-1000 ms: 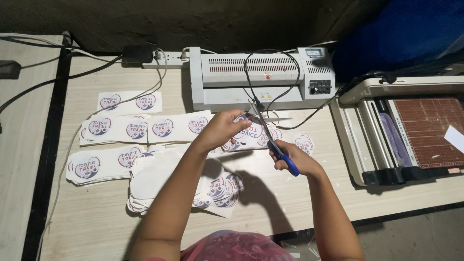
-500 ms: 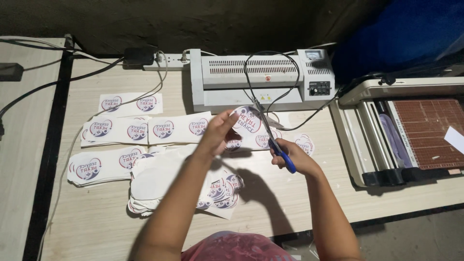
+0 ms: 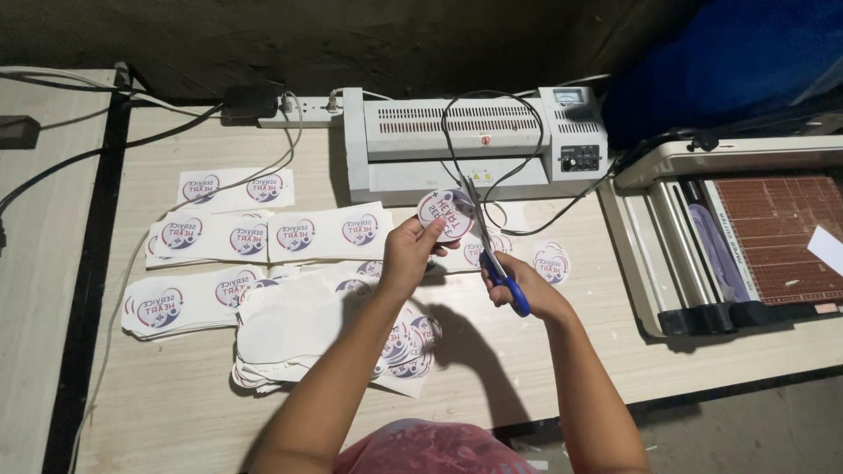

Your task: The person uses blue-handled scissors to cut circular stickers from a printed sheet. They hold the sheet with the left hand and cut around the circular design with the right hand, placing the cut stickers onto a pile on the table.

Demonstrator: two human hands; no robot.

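The round sticker (image 3: 444, 214) sits pinched in your left hand (image 3: 407, 256), held up just in front of the grey laminator (image 3: 457, 145) and above the wooden table (image 3: 615, 351). Your fingers close on its lower left edge, so most of its printed face shows, tilted toward you. Your right hand (image 3: 518, 290) is closed through the blue handles of the scissors (image 3: 492, 250), and the blades reach up and left to meet the sticker's right edge. How far the blades stand apart you cannot tell from this view, since they overlap the sticker.

1 black cord (image 3: 492, 114) loops over the laminator's top and falls to the table behind the scissors. Left of your arms lie several printed sheets (image 3: 263, 235), each carrying round badges in rows, some overlapping. Nearer to you rests a stack of cut sheets (image 3: 290, 325), blank side up on top, partly under your left forearm. 1 cut round sticker (image 3: 551, 262) lies flat on the table just right of your right hand. A paper trimmer (image 3: 746, 237) with a brown gridded bed stands at the far right, well apart from both hands. A white power strip (image 3: 303, 111) lies along the back edge beside the laminator.
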